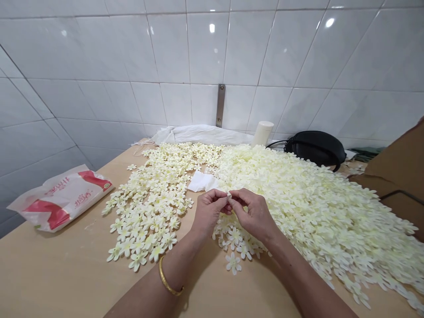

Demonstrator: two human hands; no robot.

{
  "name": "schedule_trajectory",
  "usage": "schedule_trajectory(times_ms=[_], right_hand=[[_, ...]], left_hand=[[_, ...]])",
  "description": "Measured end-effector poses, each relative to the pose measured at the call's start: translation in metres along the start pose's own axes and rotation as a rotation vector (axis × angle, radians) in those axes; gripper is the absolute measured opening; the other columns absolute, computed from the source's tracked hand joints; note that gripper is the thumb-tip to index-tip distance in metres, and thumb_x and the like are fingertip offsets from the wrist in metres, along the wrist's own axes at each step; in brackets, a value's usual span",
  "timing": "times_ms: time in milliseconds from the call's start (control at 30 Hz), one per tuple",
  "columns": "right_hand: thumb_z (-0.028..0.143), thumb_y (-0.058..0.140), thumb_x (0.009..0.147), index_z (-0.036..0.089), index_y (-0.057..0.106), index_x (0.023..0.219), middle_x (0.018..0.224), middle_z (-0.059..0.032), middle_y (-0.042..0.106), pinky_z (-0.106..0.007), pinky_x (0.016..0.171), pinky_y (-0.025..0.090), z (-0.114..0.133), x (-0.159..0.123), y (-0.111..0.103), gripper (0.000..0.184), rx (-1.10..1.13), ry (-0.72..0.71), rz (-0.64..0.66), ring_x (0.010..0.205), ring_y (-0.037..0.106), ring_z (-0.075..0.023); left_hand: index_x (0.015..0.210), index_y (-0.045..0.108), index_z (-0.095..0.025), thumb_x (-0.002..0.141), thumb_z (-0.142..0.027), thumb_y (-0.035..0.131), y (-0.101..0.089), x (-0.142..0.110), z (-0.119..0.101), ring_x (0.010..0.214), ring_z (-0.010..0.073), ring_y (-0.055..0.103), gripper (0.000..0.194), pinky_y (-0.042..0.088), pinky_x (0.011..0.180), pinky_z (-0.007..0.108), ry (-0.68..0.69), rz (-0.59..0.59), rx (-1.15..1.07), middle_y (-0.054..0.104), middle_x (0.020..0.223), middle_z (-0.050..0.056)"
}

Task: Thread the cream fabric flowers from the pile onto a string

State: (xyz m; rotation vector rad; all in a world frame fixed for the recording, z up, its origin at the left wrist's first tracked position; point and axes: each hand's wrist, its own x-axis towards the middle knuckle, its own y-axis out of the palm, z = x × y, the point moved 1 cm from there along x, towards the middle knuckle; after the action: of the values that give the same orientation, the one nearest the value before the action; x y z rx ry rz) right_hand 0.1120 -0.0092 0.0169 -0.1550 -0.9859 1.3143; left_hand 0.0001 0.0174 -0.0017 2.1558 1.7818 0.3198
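Observation:
My left hand (208, 211) and my right hand (253, 214) meet above the wooden table (66, 269), fingertips pinched together on a small cream fabric flower (229, 194). A gold bangle (167, 279) circles my left wrist. To the left lies a thin spread of flat cream flowers (149, 212). To the right a thick heap of the same flowers (314, 207) runs from the wall to the table's near right. A single flower (233, 263) lies loose just below my hands.
A red and white plastic packet (61, 196) lies at the table's left edge. A white tissue (202, 181) sits among the flowers. At the tiled wall are a white cloth (202, 134), a white cylinder (262, 133) and a black bag (314, 148). A brown cardboard box (397, 172) stands right.

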Motion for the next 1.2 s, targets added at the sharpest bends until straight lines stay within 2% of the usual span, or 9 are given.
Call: schedule_trajectory(times_ms=[200,367,500,633,733,800,933,1100,1200], right_hand=[[0.011,0.041,0.077,0.015,0.062,0.078,0.068,-0.0054,0.060,-0.025,0.057,0.043,-0.003,0.000,0.002,0.022,-0.067,-0.063,-0.003,0.062,0.055,-0.0144],[0.009,0.038,0.077,0.014,0.061,0.083,0.068,-0.0056,0.060,-0.025,0.057,0.044,-0.008,-0.001,0.003,0.024,-0.121,-0.087,-0.071,0.062,0.056,-0.0144],[0.008,0.038,0.075,0.014,0.061,0.084,0.070,-0.0062,0.062,-0.025,0.057,0.045,-0.016,0.000,0.001,0.025,-0.224,-0.038,-0.132,0.062,0.057,-0.0152],[0.005,0.037,0.072,0.011,0.061,0.085,0.073,-0.0099,0.061,-0.027,0.058,0.044,-0.021,0.000,-0.003,0.028,-0.448,0.044,-0.169,0.064,0.057,-0.0180],[0.003,0.037,0.069,0.010,0.058,0.094,0.088,-0.0122,0.057,-0.026,0.049,0.041,-0.017,-0.001,-0.006,0.033,-0.544,0.072,-0.183,0.060,0.054,-0.0163],[0.003,0.038,0.069,0.012,0.057,0.093,0.094,-0.0113,0.054,-0.024,0.049,0.041,-0.011,-0.001,-0.007,0.032,-0.479,0.028,-0.177,0.060,0.054,-0.0145],[0.010,0.040,0.077,0.015,0.057,0.090,0.087,-0.0077,0.056,-0.024,0.062,0.045,-0.004,-0.002,-0.003,0.022,-0.167,-0.095,-0.087,0.071,0.056,-0.0149],[0.011,0.041,0.079,0.017,0.058,0.077,0.075,-0.0056,0.059,-0.025,0.063,0.044,-0.009,-0.001,0.000,0.018,-0.069,-0.075,-0.079,0.069,0.056,-0.0152],[0.012,0.042,0.079,0.017,0.058,0.073,0.071,-0.0047,0.059,-0.025,0.061,0.043,-0.011,0.000,0.000,0.018,-0.054,-0.043,-0.091,0.067,0.056,-0.0145]], left_hand=[[0.059,0.056,-0.012,0.056,-0.015,0.063,0.000,0.000,-0.001,0.043,0.0086,0.053,0.008,0.044,0.048,0.022,-0.038,0.004,-0.055,0.058,0.048,-0.001],[0.058,0.054,-0.012,0.055,-0.014,0.063,0.001,0.000,-0.002,0.043,0.0087,0.053,0.010,0.043,0.046,0.021,-0.078,-0.019,-0.092,0.059,0.050,0.000],[0.058,0.053,-0.013,0.055,-0.015,0.064,0.001,0.001,-0.002,0.042,0.0090,0.052,0.012,0.043,0.046,0.022,-0.077,-0.037,-0.101,0.059,0.049,0.000],[0.058,0.052,-0.013,0.055,-0.014,0.063,0.000,0.002,-0.001,0.043,0.0089,0.052,0.012,0.042,0.046,0.022,-0.079,-0.060,-0.110,0.059,0.049,0.000],[0.059,0.052,-0.013,0.055,-0.015,0.063,-0.001,0.003,-0.001,0.043,0.0087,0.052,0.012,0.042,0.046,0.022,-0.079,-0.085,-0.108,0.058,0.049,0.000],[0.059,0.053,-0.013,0.055,-0.016,0.064,-0.002,0.003,-0.001,0.043,0.0085,0.052,0.012,0.043,0.047,0.022,-0.077,-0.091,-0.102,0.059,0.050,0.000],[0.060,0.053,-0.012,0.055,-0.017,0.066,-0.001,0.001,-0.001,0.044,0.0085,0.053,0.014,0.044,0.049,0.022,-0.087,-0.044,-0.103,0.059,0.050,0.000],[0.062,0.057,-0.011,0.053,-0.018,0.069,0.001,0.000,-0.002,0.045,0.0087,0.054,0.017,0.044,0.049,0.022,-0.129,0.057,-0.183,0.061,0.052,0.001],[0.064,0.058,-0.010,0.053,-0.018,0.070,0.002,0.001,-0.001,0.046,0.0092,0.055,0.018,0.045,0.050,0.022,-0.157,0.078,-0.202,0.062,0.053,0.002]])
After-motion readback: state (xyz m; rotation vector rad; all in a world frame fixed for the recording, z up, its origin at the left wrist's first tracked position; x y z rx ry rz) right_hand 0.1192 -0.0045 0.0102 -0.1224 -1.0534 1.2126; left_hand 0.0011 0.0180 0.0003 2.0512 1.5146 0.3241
